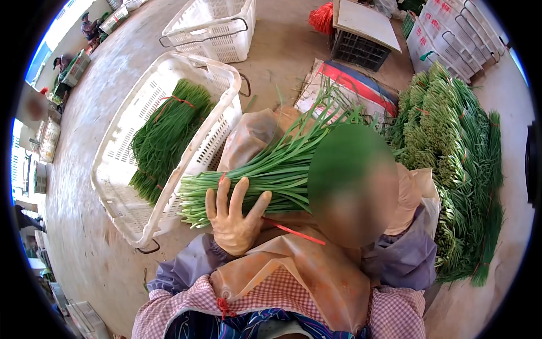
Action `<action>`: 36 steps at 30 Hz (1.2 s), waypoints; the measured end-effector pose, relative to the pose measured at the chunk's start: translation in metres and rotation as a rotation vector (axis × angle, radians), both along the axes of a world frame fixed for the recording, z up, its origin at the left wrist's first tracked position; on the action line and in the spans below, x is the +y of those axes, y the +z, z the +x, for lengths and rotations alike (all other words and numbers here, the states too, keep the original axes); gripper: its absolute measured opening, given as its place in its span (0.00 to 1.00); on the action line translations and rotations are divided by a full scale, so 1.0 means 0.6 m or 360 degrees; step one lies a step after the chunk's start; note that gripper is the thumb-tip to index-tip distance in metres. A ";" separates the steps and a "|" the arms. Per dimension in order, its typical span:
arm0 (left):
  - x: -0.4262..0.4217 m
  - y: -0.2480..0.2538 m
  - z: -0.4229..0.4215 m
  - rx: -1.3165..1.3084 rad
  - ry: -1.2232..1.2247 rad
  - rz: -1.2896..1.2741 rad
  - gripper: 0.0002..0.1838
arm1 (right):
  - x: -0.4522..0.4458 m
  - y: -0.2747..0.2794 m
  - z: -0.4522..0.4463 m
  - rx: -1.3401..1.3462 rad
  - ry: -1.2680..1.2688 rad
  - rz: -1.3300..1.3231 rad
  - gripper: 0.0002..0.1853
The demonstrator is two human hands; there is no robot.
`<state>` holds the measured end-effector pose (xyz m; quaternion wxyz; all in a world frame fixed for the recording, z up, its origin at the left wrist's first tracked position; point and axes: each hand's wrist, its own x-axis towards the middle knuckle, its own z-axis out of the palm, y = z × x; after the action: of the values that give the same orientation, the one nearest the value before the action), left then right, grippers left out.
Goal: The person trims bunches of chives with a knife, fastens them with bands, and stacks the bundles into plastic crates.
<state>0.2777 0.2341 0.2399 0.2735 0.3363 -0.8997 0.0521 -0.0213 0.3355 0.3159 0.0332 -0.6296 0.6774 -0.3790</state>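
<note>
A thick bunch of garlic chives [282,175] lies across my lap, its pale cut ends to the left and its leaf tips toward the upper right. My left hand [234,217], in a thin glove, rests on the bunch near the cut ends with fingers spread. A red tie [296,230] trails loose from below the bunch, and a bit of red shows above my fingers. A blurred patch covers my right hand and part of the leaves; only the sleeve and wrist area show, so its fingers are hidden.
At left, a white plastic crate [164,217] holds tied green bunches [172,135]. Another white crate [212,34] stands behind it. Bunched greens [451,169] are piled on the right. A black crate [358,51] bears a board. Other people sit far left.
</note>
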 end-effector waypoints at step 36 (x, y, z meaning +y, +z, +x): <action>-0.005 -0.077 -0.007 0.0672 -0.0238 -0.0418 0.25 | -0.137 -0.076 0.163 0.0181 0.0984 0.0400 0.55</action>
<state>0.2736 0.2313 0.1934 0.4997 0.2339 -0.8305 0.0768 0.0767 0.2532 0.2703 0.1862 -0.8163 0.4966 -0.2289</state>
